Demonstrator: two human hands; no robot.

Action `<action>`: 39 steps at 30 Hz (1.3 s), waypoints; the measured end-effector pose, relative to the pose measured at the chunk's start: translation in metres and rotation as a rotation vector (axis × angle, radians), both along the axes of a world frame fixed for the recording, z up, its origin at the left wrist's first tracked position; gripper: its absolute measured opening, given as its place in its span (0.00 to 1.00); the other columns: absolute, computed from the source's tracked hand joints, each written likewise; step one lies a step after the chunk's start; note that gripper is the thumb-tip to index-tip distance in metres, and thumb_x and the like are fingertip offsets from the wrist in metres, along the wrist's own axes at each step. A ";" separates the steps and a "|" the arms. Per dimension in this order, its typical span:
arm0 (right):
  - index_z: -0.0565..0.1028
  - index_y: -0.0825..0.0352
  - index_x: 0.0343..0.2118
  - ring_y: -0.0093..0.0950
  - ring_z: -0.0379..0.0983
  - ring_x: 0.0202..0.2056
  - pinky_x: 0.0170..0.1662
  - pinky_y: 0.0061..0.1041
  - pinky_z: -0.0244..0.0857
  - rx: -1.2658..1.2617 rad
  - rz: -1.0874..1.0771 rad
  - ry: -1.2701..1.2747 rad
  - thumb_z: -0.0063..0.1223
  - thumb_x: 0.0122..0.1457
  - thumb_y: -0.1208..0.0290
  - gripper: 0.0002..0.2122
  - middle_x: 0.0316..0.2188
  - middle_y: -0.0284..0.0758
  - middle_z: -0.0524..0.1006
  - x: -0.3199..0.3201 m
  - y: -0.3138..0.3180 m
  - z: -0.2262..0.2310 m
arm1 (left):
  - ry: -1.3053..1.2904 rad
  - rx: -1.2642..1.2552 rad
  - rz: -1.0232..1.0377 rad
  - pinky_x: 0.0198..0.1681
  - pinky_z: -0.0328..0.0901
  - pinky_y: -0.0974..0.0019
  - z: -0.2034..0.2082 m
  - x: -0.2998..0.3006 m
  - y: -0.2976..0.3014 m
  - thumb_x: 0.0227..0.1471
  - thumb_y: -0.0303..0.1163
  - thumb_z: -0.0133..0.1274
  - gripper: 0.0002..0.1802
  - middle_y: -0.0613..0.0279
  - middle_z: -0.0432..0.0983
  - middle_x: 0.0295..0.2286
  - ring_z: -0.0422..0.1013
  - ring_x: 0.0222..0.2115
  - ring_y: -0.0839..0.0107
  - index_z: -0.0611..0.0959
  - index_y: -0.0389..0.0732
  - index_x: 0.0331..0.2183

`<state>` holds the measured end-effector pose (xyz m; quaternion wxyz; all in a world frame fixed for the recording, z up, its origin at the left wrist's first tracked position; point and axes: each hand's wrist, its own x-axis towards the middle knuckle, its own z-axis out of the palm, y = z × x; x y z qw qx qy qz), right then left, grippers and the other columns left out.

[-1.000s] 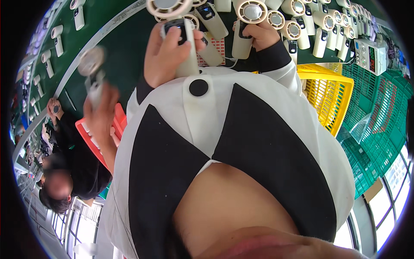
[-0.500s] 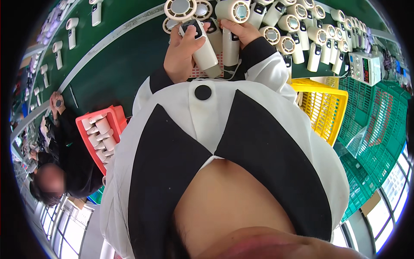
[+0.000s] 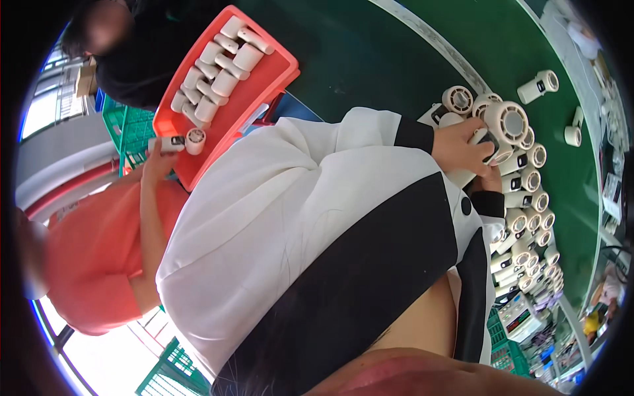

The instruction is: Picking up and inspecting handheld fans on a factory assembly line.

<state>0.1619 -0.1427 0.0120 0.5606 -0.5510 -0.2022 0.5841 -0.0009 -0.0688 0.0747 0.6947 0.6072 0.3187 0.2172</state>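
My left hand (image 3: 457, 146) is wrapped around the body of a cream handheld fan (image 3: 512, 123) with a round grille head and a dark panel. Just below it my right hand (image 3: 489, 181) is curled by the neck of a second handheld fan (image 3: 504, 157), mostly hidden behind the first fan and my left hand. Another fan head (image 3: 457, 99) lies just beyond my left hand. Several more cream fans (image 3: 530, 179) stand packed in rows to the right of my hands.
A red tray (image 3: 282, 61) with several cream fan parts stands at the left. There a co-worker's hand (image 3: 158, 164) grips a handheld fan (image 3: 194, 140). Another person in black is behind the tray. A box-shaped instrument (image 3: 518, 317) and green crates (image 3: 505, 353) are at the lower right.
The view has swung left, so my hands now appear toward the right. The red tray shows larger, and a co-worker in an orange shirt has come into view. My left hand keeps its fan.
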 end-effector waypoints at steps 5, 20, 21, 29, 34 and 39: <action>0.68 0.69 0.37 0.21 0.65 0.29 0.36 0.19 0.58 -0.005 0.084 -0.002 0.52 0.48 0.67 0.15 0.27 0.31 0.71 0.004 0.006 0.003 | 0.110 -0.142 0.018 0.38 0.59 0.68 0.020 -0.010 0.005 0.37 0.40 0.50 0.30 0.51 0.63 0.35 0.62 0.32 0.64 0.65 0.34 0.42; 0.69 0.66 0.32 0.29 0.65 0.35 0.42 0.27 0.56 0.184 -0.319 -0.087 0.43 0.51 0.57 0.15 0.31 0.34 0.70 0.019 -0.045 0.056 | 0.003 0.063 -0.024 0.35 0.60 0.73 0.004 -0.007 0.001 0.37 0.28 0.50 0.26 0.54 0.67 0.31 0.63 0.29 0.70 0.63 0.35 0.42; 0.69 0.66 0.31 0.30 0.65 0.35 0.43 0.28 0.55 0.227 -0.319 -0.082 0.42 0.51 0.56 0.16 0.31 0.34 0.70 0.015 -0.047 0.064 | 0.087 0.237 -0.053 0.34 0.61 0.73 0.006 -0.007 0.000 0.37 0.26 0.50 0.26 0.54 0.68 0.30 0.64 0.28 0.70 0.62 0.35 0.42; 0.69 0.65 0.28 0.34 0.65 0.36 0.45 0.32 0.56 0.326 -0.405 0.111 0.42 0.50 0.55 0.16 0.30 0.32 0.70 -0.013 -0.072 0.086 | -0.392 -0.562 -0.037 0.34 0.62 0.71 0.037 -0.017 -0.012 0.40 0.22 0.45 0.25 0.52 0.69 0.32 0.66 0.28 0.68 0.61 0.36 0.44; 0.70 0.64 0.28 0.35 0.65 0.39 0.46 0.35 0.56 0.305 -0.576 0.173 0.43 0.50 0.56 0.15 0.28 0.30 0.70 -0.011 -0.097 0.079 | -0.384 -0.566 -0.102 0.33 0.62 0.68 0.038 -0.017 -0.023 0.39 0.22 0.45 0.26 0.50 0.68 0.33 0.67 0.28 0.66 0.60 0.36 0.45; 0.70 0.64 0.27 0.36 0.66 0.39 0.45 0.37 0.57 0.314 -0.619 0.133 0.44 0.49 0.57 0.14 0.27 0.29 0.70 -0.016 -0.120 0.074 | -0.194 -0.546 -0.308 0.37 0.60 0.66 0.030 -0.017 -0.031 0.39 0.23 0.45 0.28 0.48 0.64 0.36 0.66 0.32 0.64 0.58 0.35 0.46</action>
